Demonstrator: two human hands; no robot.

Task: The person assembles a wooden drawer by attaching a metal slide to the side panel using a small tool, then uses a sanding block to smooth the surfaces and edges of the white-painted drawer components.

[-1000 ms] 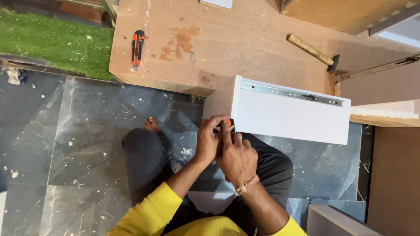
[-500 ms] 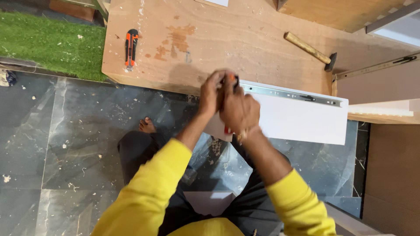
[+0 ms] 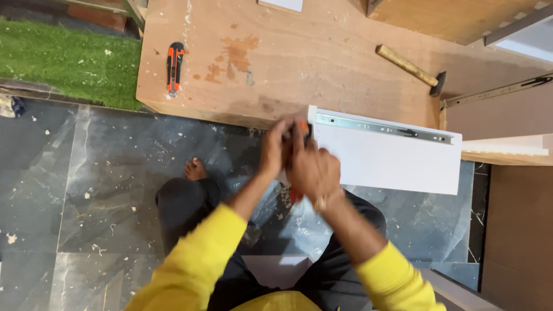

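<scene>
My left hand (image 3: 274, 148) and my right hand (image 3: 312, 168) are pressed together at the left end of a white panel (image 3: 391, 158). A metal drawer slide (image 3: 380, 126) runs along the panel's top edge. Between my fingers, right at the panel's upper left corner, a small orange and black tool (image 3: 303, 125) shows. Both hands look closed around it, but they are blurred and hide most of it. The panel lies against the near edge of a plywood board (image 3: 322, 63).
An orange and black utility knife (image 3: 174, 68) lies at the plywood's left end and a wooden-handled hammer (image 3: 410, 69) at its right. A green grass mat (image 3: 63, 57) lies far left. My bare foot (image 3: 196, 170) rests on dusty grey floor tiles (image 3: 86, 201). More boards stand at right.
My hands have moved up from the panel's lower left edge to its upper left corner, still closed on the small tool. The panel has stayed in place.
</scene>
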